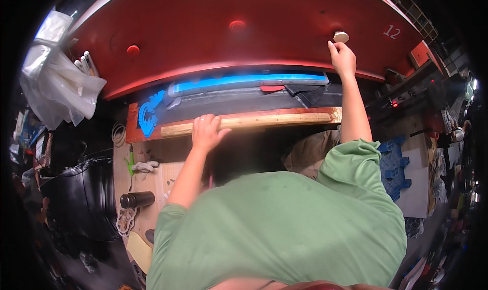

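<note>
My left hand (207, 131) rests fingers-down on a long pale wooden bar (264, 121) that runs along the front of a reddish board. My right hand (342, 57) is raised to the red machine panel (213, 30), fingertips touching a round cream-coloured button (341, 36). Below the panel lies a blue strip (249, 81) on a dark bed, with a blue patterned piece (149, 116) at its left end. My green shirt fills the lower part of the view.
Clear plastic bags (56, 81) hang at the left. A dark cylindrical flask (136, 199), a coil of cord (124, 221) and a cloth lie on the wooden bench at the left. A blue plastic pallet (394, 165) sits at the right. Two round red buttons (237, 25) show on the panel.
</note>
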The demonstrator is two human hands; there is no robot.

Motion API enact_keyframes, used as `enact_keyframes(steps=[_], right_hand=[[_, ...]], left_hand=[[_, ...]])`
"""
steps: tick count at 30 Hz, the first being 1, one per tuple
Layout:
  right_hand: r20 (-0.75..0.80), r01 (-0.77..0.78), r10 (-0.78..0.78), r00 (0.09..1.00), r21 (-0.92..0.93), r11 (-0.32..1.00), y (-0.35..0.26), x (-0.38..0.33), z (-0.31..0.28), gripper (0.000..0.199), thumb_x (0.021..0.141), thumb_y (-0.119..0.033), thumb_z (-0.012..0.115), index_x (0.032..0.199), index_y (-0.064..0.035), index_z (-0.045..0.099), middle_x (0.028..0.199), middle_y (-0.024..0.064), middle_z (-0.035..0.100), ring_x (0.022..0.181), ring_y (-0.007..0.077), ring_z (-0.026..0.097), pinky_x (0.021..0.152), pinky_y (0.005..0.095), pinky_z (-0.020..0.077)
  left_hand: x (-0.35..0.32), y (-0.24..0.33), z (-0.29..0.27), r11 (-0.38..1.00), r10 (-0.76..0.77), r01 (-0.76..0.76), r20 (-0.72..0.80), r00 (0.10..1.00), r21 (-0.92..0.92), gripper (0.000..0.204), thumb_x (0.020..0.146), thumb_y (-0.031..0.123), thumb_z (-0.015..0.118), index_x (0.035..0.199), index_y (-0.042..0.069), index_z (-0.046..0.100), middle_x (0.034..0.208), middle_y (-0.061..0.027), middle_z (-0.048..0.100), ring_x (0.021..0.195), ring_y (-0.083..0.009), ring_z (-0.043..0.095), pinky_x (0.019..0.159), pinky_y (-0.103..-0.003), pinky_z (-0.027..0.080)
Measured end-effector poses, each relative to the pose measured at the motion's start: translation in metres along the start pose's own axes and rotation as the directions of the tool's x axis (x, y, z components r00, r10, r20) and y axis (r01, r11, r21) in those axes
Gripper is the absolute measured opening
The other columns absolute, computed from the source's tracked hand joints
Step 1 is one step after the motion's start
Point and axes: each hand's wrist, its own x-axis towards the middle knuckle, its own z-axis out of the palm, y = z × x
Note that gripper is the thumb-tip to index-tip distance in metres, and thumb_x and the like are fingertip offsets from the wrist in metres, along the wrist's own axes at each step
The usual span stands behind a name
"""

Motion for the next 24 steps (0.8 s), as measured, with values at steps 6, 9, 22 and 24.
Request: enact_keyframes(steps=[6,9,22,24], right_hand=[[0.170,-0.002,-0.025,0.985,0.160,0.987,0.007,-0.067,0.023,0.034,0.091,-0.039,0.065,0.086,-0.0060,0.069,0.080,0.0164,0.068,0.078,0.0359,0.066,0.070,0.0427,0.0508],[0.278,0.106,-0.147,0.949,0.157,0.982,0.011,-0.122,0.064,0.028,0.089,-0.033,0.066,0.086,-0.0050,0.069,0.090,0.0177,0.068,0.087,0.0364,0.066,0.077,0.0453,0.0518],[0.252,0.376,-0.365,0.896,0.006,0.927,0.008,-0.220,0.095,0.031,0.089,-0.028,0.064,0.070,-0.0040,0.061,0.077,0.0137,0.062,0.082,0.0358,0.061,0.077,0.0492,0.0480],[0.191,0.385,-0.387,0.902,0.047,0.922,0.006,-0.215,0.097,0.033,0.090,-0.029,0.063,0.070,-0.0036,0.059,0.075,0.0151,0.060,0.080,0.0375,0.060,0.074,0.0502,0.0471]], left_hand=[[-0.002,0.007,0.000,0.999,-0.005,0.006,0.023,1.000,-0.037,0.039,0.072,0.034,0.080,0.098,0.008,0.065,0.098,-0.0093,0.061,0.100,-0.0303,0.058,0.087,-0.044,0.043],[-0.003,0.008,0.006,0.999,-0.046,0.046,0.034,0.998,0.000,0.040,0.073,0.034,0.080,0.099,0.008,0.065,0.099,-0.0098,0.060,0.101,-0.0305,0.057,0.088,-0.044,0.043],[-0.003,0.009,0.000,0.990,-0.135,0.139,0.106,0.985,-0.034,0.040,0.074,0.036,0.079,0.097,0.005,0.067,0.098,-0.0120,0.061,0.100,-0.0324,0.058,0.091,-0.044,0.044],[0.003,0.006,-0.005,0.989,-0.134,0.140,0.134,0.982,-0.036,0.038,0.075,0.035,0.078,0.096,0.005,0.068,0.096,-0.0121,0.060,0.099,-0.0327,0.057,0.090,-0.045,0.044]])
